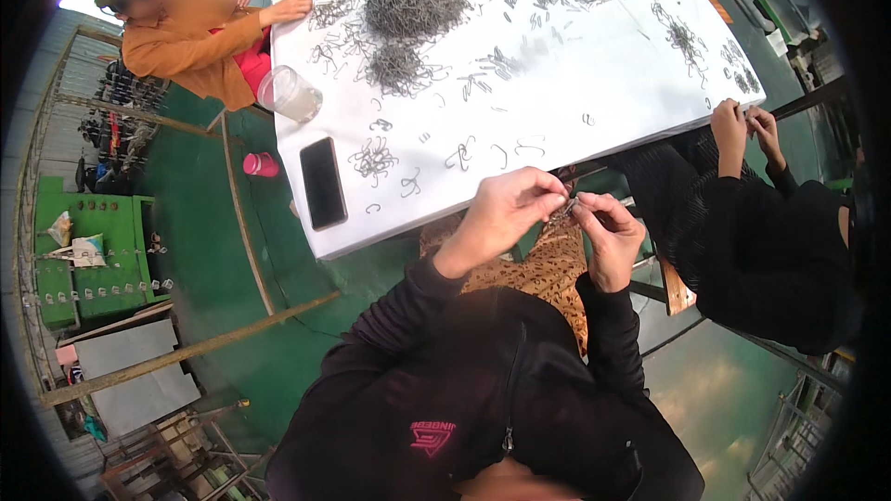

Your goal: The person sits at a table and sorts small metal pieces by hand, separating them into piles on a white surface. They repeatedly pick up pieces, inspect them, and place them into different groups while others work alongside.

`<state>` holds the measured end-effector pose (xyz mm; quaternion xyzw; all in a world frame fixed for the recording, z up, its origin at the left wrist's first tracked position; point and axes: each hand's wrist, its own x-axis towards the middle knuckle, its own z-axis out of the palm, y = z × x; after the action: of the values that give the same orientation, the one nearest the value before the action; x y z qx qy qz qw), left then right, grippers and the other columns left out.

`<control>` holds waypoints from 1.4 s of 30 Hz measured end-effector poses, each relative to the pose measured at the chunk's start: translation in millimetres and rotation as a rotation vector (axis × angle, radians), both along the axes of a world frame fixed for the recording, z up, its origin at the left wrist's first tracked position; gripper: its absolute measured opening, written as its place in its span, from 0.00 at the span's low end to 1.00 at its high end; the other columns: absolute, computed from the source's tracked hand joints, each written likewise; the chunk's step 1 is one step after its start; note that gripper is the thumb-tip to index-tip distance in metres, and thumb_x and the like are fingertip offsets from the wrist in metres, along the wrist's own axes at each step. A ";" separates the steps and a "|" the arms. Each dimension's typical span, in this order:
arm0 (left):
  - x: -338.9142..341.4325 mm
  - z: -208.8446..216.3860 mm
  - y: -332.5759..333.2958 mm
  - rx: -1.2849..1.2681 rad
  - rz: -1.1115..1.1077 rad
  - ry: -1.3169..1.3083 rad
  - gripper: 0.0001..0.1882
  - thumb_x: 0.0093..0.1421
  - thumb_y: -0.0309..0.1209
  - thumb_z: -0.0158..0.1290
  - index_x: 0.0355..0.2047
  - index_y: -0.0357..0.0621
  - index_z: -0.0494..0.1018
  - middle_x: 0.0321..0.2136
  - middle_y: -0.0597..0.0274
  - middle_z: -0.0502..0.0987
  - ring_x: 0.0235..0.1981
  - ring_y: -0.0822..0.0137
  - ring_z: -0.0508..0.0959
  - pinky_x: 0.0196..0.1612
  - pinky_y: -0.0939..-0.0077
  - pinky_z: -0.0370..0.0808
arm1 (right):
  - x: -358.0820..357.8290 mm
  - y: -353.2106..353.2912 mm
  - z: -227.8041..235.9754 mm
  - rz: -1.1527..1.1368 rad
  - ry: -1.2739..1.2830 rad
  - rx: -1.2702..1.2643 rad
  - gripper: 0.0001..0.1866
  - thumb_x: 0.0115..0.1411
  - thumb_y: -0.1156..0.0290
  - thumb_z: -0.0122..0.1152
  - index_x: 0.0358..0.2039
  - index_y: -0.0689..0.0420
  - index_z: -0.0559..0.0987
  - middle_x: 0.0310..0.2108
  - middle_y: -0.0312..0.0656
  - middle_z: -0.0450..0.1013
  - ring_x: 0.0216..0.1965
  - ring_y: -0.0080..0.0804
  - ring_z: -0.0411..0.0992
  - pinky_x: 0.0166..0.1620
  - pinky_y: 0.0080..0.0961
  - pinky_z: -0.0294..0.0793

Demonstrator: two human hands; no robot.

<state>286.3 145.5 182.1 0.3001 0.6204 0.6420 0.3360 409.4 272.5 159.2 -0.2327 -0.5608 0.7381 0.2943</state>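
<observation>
Small metal hook (567, 208) pinched btwn fingers of left hand (506, 213) & right hand (608, 232), both pressed together on it; white table (557, 83) w/ hook piles just beyond fingers.

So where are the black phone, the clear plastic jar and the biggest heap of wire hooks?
Flat black phone (323, 182), head view: middle of its screen.
Clear plastic jar (292, 94), head view: its side wall.
Biggest grey heap of wire hooks (414, 2), head view: heap's centre.

Matt white paper-covered table (594, 65), dull grey metal wire clips (413, 2), glossy black phone (323, 182), clear plastic jar (290, 93)
</observation>
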 end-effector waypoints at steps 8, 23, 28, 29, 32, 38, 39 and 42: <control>21.5 -17.4 6.7 0.062 0.124 0.324 0.05 0.59 0.21 0.55 0.36 0.37 0.74 0.38 0.62 0.74 0.38 0.73 0.75 0.41 0.79 0.74 | 4.7 -9.9 -0.3 0.001 0.016 0.058 0.10 0.54 0.89 0.60 0.37 0.67 0.80 0.31 0.38 0.74 0.32 0.24 0.74 0.35 0.17 0.75; 35.3 -22.7 10.8 0.166 0.324 0.195 0.04 0.64 0.24 0.51 0.38 0.36 0.72 0.39 0.57 0.78 0.41 0.72 0.76 0.45 0.76 0.73 | -15.5 -24.9 0.4 -0.153 0.085 0.549 0.13 0.49 0.92 0.61 0.35 0.65 0.79 0.28 0.43 0.75 0.30 0.27 0.72 0.33 0.19 0.71; 31.3 -20.1 12.4 0.210 0.367 0.236 0.04 0.61 0.21 0.53 0.37 0.36 0.72 0.36 0.57 0.78 0.37 0.70 0.77 0.41 0.77 0.74 | -22.5 -23.5 -4.5 -0.171 0.153 0.644 0.15 0.48 0.93 0.60 0.36 0.64 0.79 0.29 0.43 0.75 0.31 0.29 0.73 0.34 0.21 0.71; 30.9 -19.5 13.2 0.214 0.387 0.264 0.05 0.60 0.21 0.54 0.37 0.36 0.72 0.35 0.58 0.79 0.35 0.70 0.78 0.39 0.77 0.75 | -23.0 -24.0 -5.5 -0.168 0.152 0.645 0.15 0.48 0.93 0.60 0.36 0.64 0.79 0.29 0.43 0.75 0.31 0.30 0.73 0.34 0.22 0.71; 31.5 -17.5 13.2 0.243 0.394 0.242 0.05 0.60 0.21 0.54 0.37 0.36 0.72 0.34 0.58 0.78 0.35 0.70 0.78 0.40 0.77 0.75 | -21.9 -25.0 -5.7 -0.135 0.145 0.644 0.15 0.49 0.92 0.60 0.38 0.65 0.78 0.30 0.43 0.75 0.31 0.29 0.73 0.34 0.22 0.72; 31.5 -18.0 5.5 0.203 0.345 0.187 0.03 0.63 0.21 0.51 0.37 0.36 0.70 0.36 0.58 0.77 0.40 0.72 0.76 0.46 0.77 0.73 | -44.2 14.2 -3.4 -0.168 -0.017 0.338 0.11 0.59 0.83 0.56 0.43 0.66 0.78 0.28 0.40 0.74 0.26 0.22 0.72 0.30 0.18 0.71; 32.1 -18.7 3.9 0.211 0.343 0.190 0.03 0.63 0.20 0.51 0.37 0.36 0.70 0.35 0.58 0.77 0.40 0.72 0.76 0.46 0.77 0.73 | -57.4 28.9 -7.8 -0.037 -0.094 0.476 0.09 0.58 0.83 0.57 0.40 0.66 0.79 0.28 0.39 0.74 0.26 0.20 0.71 0.30 0.16 0.70; 34.5 -21.1 1.0 0.178 0.361 0.224 0.03 0.63 0.20 0.51 0.37 0.35 0.70 0.35 0.59 0.77 0.39 0.72 0.76 0.46 0.77 0.73 | -137.9 52.2 -46.0 0.254 -0.006 0.800 0.12 0.54 0.81 0.59 0.40 0.59 0.81 0.30 0.45 0.74 0.31 0.37 0.73 0.35 0.25 0.72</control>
<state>320.8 146.5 161.0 0.2821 0.6385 0.7065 0.1169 271.5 324.7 113.2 -0.0310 -0.8284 0.4917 0.2664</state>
